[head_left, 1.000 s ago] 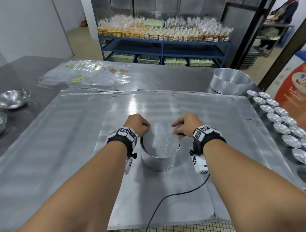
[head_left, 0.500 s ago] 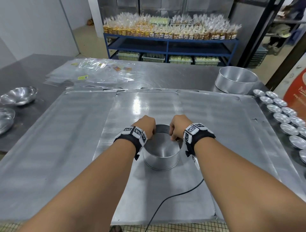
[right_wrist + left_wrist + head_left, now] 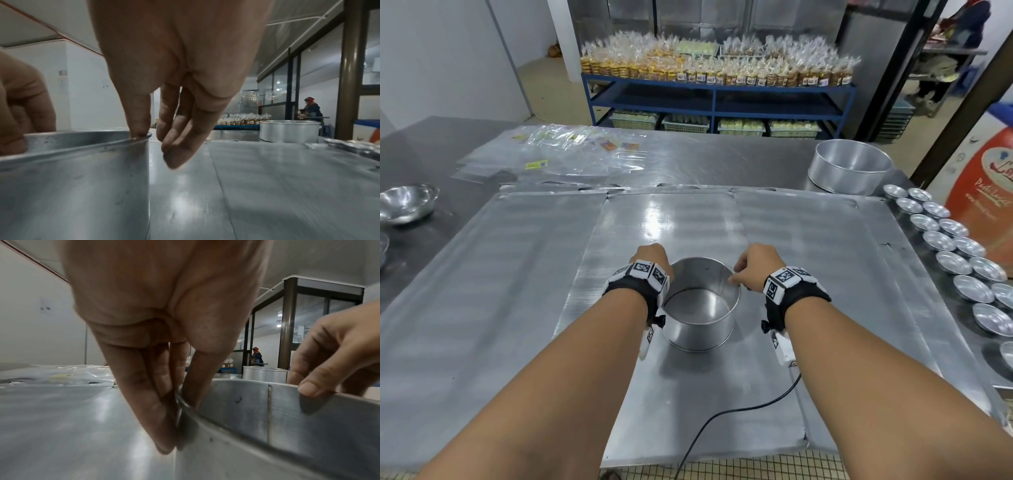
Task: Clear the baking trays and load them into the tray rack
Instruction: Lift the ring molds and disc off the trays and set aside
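Note:
A round metal cake tin [image 3: 700,308] is over the middle flat baking tray [image 3: 681,219], and a shadow under it suggests it hangs slightly above the tray. My left hand [image 3: 654,258] pinches the tin's left rim, and my right hand [image 3: 748,270] pinches the right rim. In the left wrist view the thumb is inside the tin [image 3: 246,410] and the fingers [image 3: 156,410] are outside. The right wrist view shows the thumb [image 3: 139,126] on the rim of the tin [image 3: 82,186] and the fingers [image 3: 180,149] hanging outside. More flat trays [image 3: 493,274] lie left and right.
A larger round tin [image 3: 849,171] stands at the back right. Several small tart moulds [image 3: 955,246] line the right edge. Metal bowls [image 3: 405,204] sit at the left, clear plastic bags [image 3: 558,154] behind the trays. A blue shelf [image 3: 715,102] of packaged goods stands beyond. A black cable [image 3: 739,411] trails near me.
Both hands have slid from the tin's far rim out to its left and right sides. The tin now casts a shadow below it, as if raised slightly.

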{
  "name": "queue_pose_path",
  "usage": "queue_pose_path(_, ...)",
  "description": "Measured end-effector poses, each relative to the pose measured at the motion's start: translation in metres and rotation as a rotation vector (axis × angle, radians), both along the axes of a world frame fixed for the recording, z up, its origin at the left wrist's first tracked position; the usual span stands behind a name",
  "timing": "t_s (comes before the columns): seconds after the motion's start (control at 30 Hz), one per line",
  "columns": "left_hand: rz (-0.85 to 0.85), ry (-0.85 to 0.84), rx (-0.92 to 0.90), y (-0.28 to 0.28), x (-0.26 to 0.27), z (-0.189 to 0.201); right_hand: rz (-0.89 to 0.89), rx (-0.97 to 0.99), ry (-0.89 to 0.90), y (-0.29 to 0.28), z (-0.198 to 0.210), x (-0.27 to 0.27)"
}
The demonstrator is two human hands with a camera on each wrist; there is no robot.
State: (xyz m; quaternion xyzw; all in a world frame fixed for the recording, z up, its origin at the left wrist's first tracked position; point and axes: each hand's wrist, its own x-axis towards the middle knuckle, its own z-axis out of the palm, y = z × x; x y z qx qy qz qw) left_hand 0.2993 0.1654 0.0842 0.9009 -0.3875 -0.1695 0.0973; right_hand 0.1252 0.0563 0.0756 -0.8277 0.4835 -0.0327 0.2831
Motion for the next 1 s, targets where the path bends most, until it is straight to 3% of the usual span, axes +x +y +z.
queue_pose_path(0.17,0.030,0.011,-0.010,0.001,-0.005,0.002,-0.058,0.112,-0.087,0.005,-0.009,-0.019)
queue_pose_path(0.4,0.173,0.163,-0.252,-0.017,-0.023,0.001,-0.148,0.126,-0.270,-0.006,-0.010,-0.043)
queue_pose_path(0.63,0.353,0.528,-0.523,-0.056,-0.047,-0.015,-0.308,0.151,-0.508,-0.023,-0.010,-0.066)
queue_pose_path(0.73,0.416,0.694,-0.614,-0.062,-0.066,-0.001,-0.379,0.189,-0.597,-0.029,-0.003,-0.068)
queue_pose_path(0.87,0.418,0.870,-0.607,-0.087,-0.071,0.001,-0.448,0.174,-0.640,-0.047,0.002,-0.064)
queue_pose_path(1.0,0.353,0.809,-0.590,-0.122,-0.066,0.000,-0.518,0.145,-0.661,-0.082,-0.008,-0.060)
